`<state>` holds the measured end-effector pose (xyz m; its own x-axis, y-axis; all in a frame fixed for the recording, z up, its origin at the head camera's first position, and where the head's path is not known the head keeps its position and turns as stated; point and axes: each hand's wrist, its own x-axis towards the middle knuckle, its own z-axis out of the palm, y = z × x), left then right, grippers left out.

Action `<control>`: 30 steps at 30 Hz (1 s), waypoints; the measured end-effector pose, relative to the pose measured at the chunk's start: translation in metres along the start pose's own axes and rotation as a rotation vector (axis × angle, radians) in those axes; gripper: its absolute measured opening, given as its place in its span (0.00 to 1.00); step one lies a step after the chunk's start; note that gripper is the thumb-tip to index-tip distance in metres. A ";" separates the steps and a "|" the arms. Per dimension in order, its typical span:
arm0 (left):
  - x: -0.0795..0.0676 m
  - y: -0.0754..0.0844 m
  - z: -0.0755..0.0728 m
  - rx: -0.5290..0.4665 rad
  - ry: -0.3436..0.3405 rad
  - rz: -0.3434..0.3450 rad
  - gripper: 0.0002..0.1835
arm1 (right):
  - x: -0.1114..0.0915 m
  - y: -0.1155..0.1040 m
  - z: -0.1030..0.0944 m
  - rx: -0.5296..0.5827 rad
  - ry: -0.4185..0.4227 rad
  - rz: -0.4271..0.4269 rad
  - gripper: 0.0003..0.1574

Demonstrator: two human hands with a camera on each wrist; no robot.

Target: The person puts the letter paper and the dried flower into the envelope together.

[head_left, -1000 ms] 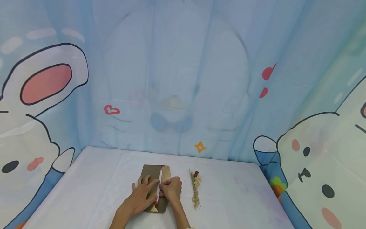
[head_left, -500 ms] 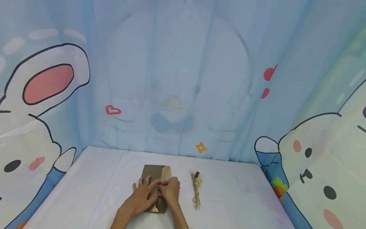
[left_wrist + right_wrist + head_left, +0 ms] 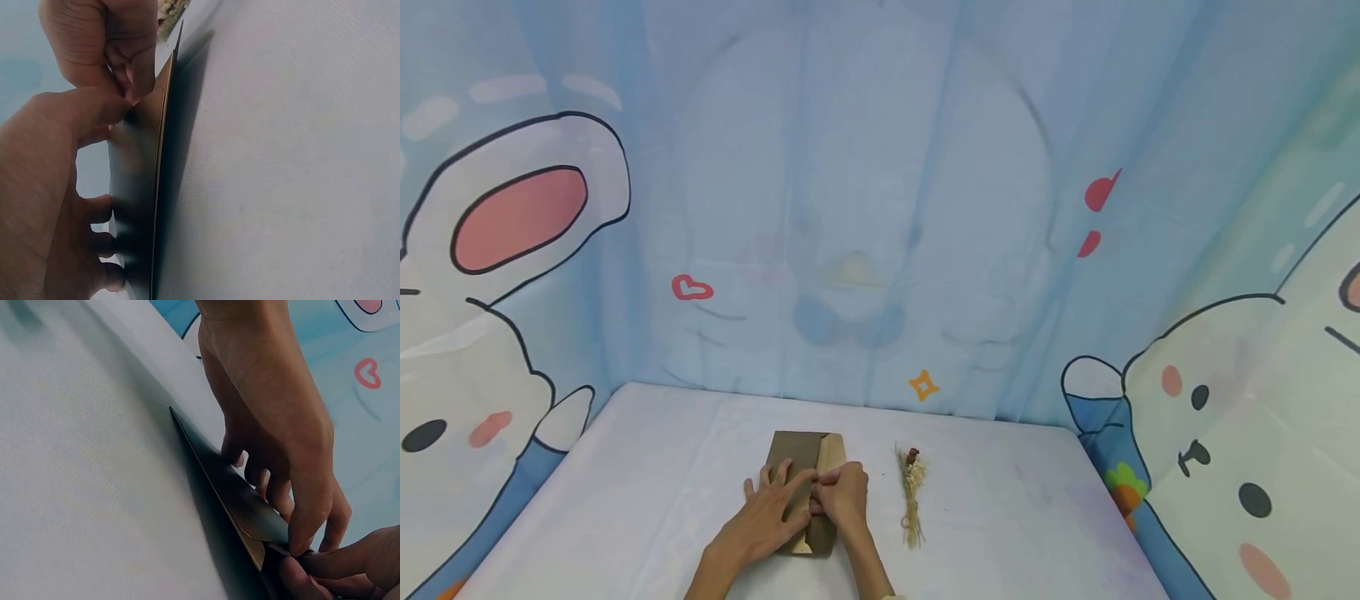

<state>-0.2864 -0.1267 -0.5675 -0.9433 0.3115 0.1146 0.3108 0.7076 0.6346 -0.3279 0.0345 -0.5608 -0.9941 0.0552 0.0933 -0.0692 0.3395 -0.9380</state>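
A dark brown envelope (image 3: 793, 450) lies on the white table, its lighter gold flap (image 3: 831, 452) folded out along the right side. Spread fingers of my left hand (image 3: 762, 518) rest on the envelope's face, index finger and thumb near the opening's edge. My right hand (image 3: 844, 500) pinches that edge between thumb and curled fingers, close to the left fingertips. In the left wrist view the envelope (image 3: 140, 181) appears edge-on, slightly off the cloth at one end. The right wrist view shows the envelope (image 3: 228, 494) with a gap between its layers near the pinching fingers. What lies inside is hidden.
To the right of the envelope lies a tied bunch of dried flowers (image 3: 912, 496). A white cloth covers the table (image 3: 1000, 500). Behind it hangs a pale blue curtain (image 3: 865, 183) printed with cartoon rabbits, which also runs along both sides.
A slim white stick with red ends, lying along the envelope's opening a second ago, has gone out of sight at the opening. The right hand has shifted slightly left; the left hand stays.
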 end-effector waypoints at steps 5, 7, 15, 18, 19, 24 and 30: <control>-0.001 -0.001 -0.002 -0.003 0.005 -0.002 0.33 | 0.000 -0.004 -0.003 0.027 -0.008 0.002 0.04; 0.000 -0.001 -0.002 -0.005 0.010 0.001 0.33 | 0.000 -0.005 -0.004 0.031 -0.012 0.004 0.05; 0.002 -0.001 0.002 -0.007 0.014 0.009 0.31 | -0.003 -0.006 -0.007 0.044 -0.037 0.052 0.04; 0.003 -0.001 0.002 -0.011 0.013 0.004 0.31 | -0.003 -0.006 -0.009 0.032 -0.033 0.051 0.03; 0.003 -0.002 0.003 -0.010 0.012 0.004 0.32 | -0.003 -0.006 -0.010 0.033 -0.030 0.056 0.03; 0.004 -0.001 0.003 -0.007 0.014 0.010 0.31 | -0.004 -0.005 -0.019 0.008 0.034 0.012 0.02; 0.003 0.000 0.002 -0.017 0.019 0.008 0.32 | 0.004 0.008 -0.041 -0.135 0.322 -0.116 0.04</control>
<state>-0.2886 -0.1246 -0.5691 -0.9430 0.3047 0.1341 0.3162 0.6942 0.6466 -0.3288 0.0761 -0.5540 -0.9014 0.2945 0.3174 -0.1474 0.4805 -0.8645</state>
